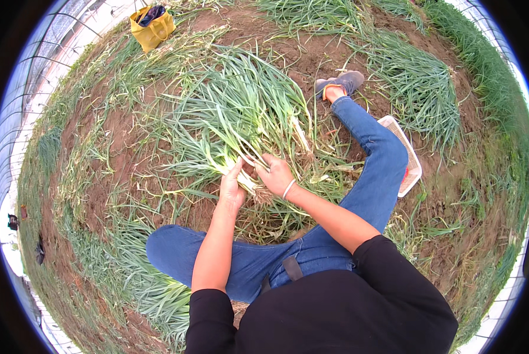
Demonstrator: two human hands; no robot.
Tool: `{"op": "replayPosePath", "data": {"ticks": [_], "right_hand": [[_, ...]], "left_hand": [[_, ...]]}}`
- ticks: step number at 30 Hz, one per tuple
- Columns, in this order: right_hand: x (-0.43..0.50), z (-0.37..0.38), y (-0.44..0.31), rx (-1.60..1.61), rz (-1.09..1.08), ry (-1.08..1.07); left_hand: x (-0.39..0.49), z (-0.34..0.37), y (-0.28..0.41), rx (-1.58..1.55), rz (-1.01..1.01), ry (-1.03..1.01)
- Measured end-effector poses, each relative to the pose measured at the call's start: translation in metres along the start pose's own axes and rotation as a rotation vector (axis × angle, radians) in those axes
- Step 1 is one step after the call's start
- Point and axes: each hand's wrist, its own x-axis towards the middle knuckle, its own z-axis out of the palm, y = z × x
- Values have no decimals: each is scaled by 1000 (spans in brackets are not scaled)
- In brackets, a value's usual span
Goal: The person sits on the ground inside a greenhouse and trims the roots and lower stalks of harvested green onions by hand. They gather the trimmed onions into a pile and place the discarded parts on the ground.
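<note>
My left hand (232, 185) is closed around a bunch of green onions (218, 164), its thumb lying along the pale stems. The stringy roots (261, 193) of the bunch stick out to the right, below my other hand. My right hand (275, 174), with a white band at the wrist, grips a few thin green onion stalks (245, 150) by their lower ends. Their leaves reach up and away over a large pile of green onions (247, 93) on the soil. Fingers partly hide both sets of stems.
A yellow bag (153, 28) with dark cloth inside stands at the far left. Beside my right knee lies a white plastic basket (409, 146), partly hidden. More green onion heaps lie at the right (417, 84) and by my left knee (154, 287). Loose leaves litter the soil.
</note>
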Motion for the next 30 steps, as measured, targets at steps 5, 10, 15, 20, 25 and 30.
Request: {"op": "replayPosePath", "data": {"ticks": [5,10,15,20,25,30], "right_hand": [[-24,5,19,-68,201,-44],[45,-92,-23,665,163,703],[80,-112,-63,685,-256,504],[27,-18,-4,-355,163,-457],[-37,-3,33,-291,205,-735],[13,-51,72,-227,363,-171]], "left_hand": [[-6,2,-1,134,-69,179],[-1,-3,28,66,70,129],[5,1,-2,-9,-108,171],[4,-8,-37,108,-192,53],[-8,8,-24,201,-186,154],[-16,28,76,-168,33,-67]]}}
